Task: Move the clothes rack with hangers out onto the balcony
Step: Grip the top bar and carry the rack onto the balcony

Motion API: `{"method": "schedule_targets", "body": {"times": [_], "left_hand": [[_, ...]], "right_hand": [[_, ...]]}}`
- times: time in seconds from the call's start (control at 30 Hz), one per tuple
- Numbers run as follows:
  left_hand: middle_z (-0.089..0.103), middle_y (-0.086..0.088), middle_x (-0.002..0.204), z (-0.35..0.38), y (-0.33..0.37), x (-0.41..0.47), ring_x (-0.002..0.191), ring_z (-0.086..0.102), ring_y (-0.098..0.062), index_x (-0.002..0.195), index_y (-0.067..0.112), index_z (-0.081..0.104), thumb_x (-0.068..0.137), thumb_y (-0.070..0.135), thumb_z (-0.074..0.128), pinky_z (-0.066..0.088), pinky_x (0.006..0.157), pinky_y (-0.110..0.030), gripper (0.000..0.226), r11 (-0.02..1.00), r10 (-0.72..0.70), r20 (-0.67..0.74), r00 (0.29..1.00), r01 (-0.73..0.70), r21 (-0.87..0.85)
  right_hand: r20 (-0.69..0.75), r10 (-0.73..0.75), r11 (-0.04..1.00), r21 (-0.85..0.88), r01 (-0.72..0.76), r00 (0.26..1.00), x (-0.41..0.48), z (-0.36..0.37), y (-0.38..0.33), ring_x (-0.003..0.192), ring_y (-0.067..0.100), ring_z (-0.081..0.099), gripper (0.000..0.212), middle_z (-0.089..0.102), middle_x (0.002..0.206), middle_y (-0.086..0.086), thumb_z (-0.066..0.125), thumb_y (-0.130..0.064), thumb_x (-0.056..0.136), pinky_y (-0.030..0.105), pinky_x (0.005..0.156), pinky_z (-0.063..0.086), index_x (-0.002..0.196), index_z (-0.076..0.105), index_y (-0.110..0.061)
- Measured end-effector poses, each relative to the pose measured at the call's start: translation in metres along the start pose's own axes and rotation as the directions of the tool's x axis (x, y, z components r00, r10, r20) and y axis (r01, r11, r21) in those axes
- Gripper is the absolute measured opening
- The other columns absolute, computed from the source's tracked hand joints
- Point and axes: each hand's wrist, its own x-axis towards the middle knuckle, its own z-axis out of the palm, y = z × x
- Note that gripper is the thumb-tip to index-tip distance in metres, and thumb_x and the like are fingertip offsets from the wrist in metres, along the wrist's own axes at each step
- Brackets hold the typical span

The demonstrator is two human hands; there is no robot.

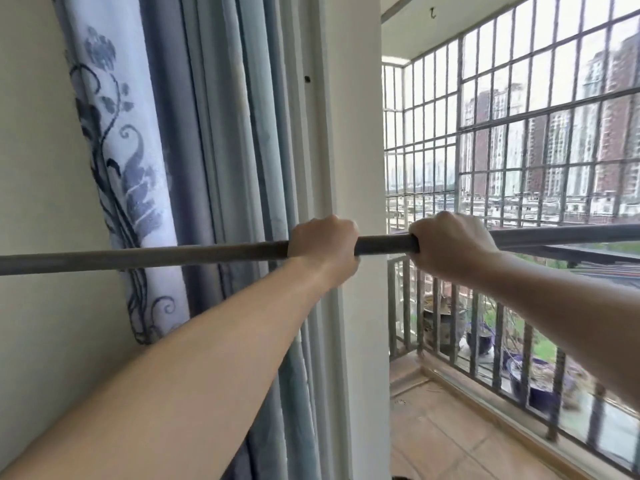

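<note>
A grey metal bar of the clothes rack (384, 244) runs nearly level across the whole view at chest height. My left hand (323, 245) is shut around it just left of the doorway's white wall edge. My right hand (450, 242) grips the same bar a short way to the right, in front of the balcony opening. No hangers and no legs of the rack show in this view. The bar's left end reaches past the curtain and its right end runs out over the balcony railing.
Blue-grey curtains (235, 133) and a flower-patterned sheer (117, 150) hang at left against a cream wall. A white door post (356, 133) stands behind the bar. The balcony has a tiled floor (450, 427), a dark railing (485, 327) and a metal window grille (519, 133).
</note>
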Motion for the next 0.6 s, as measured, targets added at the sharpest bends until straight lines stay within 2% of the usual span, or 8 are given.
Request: {"method": "schedule_targets", "body": {"times": [0.1, 0.2, 0.33, 0.5, 0.6], "left_hand": [[0.056, 0.001, 0.067, 0.003, 0.033, 0.016, 0.062, 0.059, -0.021, 0.089, 0.019, 0.061, 0.086, 0.023, 0.059, 0.054, 0.065, -0.036, 0.006, 0.999, 0.037, -0.011, 0.999, -0.037, -0.005], [0.053, 0.002, 0.063, 0.008, 0.062, 0.031, 0.058, 0.056, -0.019, 0.086, 0.019, 0.061, 0.084, 0.019, 0.06, 0.05, 0.059, -0.032, 0.003, 0.998, 0.058, -0.013, 0.998, -0.058, -0.018], [0.049, 0.003, 0.06, 0.015, 0.096, 0.048, 0.049, 0.044, -0.014, 0.082, 0.02, 0.057, 0.083, 0.016, 0.06, 0.036, 0.052, -0.03, 0.005, 0.997, 0.073, -0.022, 0.997, -0.073, -0.011], [0.054, 0.002, 0.068, 0.015, 0.122, 0.061, 0.053, 0.048, -0.015, 0.087, 0.019, 0.061, 0.084, 0.018, 0.059, 0.037, 0.053, -0.03, 0.003, 0.995, 0.097, -0.038, 0.995, -0.098, -0.036], [0.052, 0.003, 0.065, 0.019, 0.127, 0.062, 0.051, 0.045, -0.014, 0.087, 0.02, 0.06, 0.085, 0.02, 0.058, 0.034, 0.052, -0.03, 0.003, 0.992, 0.119, -0.05, 0.992, -0.12, -0.025]], "right_hand": [[-0.003, 0.009, 1.0, -0.012, -0.009, 1.0, -0.007, 0.005, 0.036, 0.041, 0.006, 0.046, 0.029, 0.047, 0.052, -0.007, 0.05, -0.031, 0.092, 0.023, 0.038, 0.043, 0.065, 0.043, -0.023], [0.019, 0.033, 0.999, -0.005, -0.033, 0.999, -0.016, 0.01, 0.069, 0.038, 0.004, 0.044, 0.035, 0.048, 0.051, -0.007, 0.05, -0.03, 0.093, 0.017, 0.035, 0.031, 0.06, 0.039, -0.026], [0.008, 0.079, 0.997, -0.016, -0.079, 0.997, -0.025, 0.015, 0.104, 0.037, 0.004, 0.045, 0.036, 0.048, 0.049, -0.008, 0.051, -0.028, 0.092, 0.017, 0.035, 0.029, 0.058, 0.038, -0.026], [0.018, 0.099, 0.995, 0.014, -0.099, 0.995, -0.032, 0.017, 0.132, 0.036, 0.003, 0.045, 0.036, 0.047, 0.047, -0.008, 0.051, -0.029, 0.092, 0.016, 0.035, 0.031, 0.058, 0.038, -0.028], [0.001, 0.112, 0.994, 0.007, -0.112, 0.994, -0.035, 0.022, 0.139, 0.036, 0.003, 0.045, 0.035, 0.047, 0.046, -0.008, 0.053, -0.027, 0.091, 0.016, 0.035, 0.031, 0.059, 0.041, -0.027]]}}
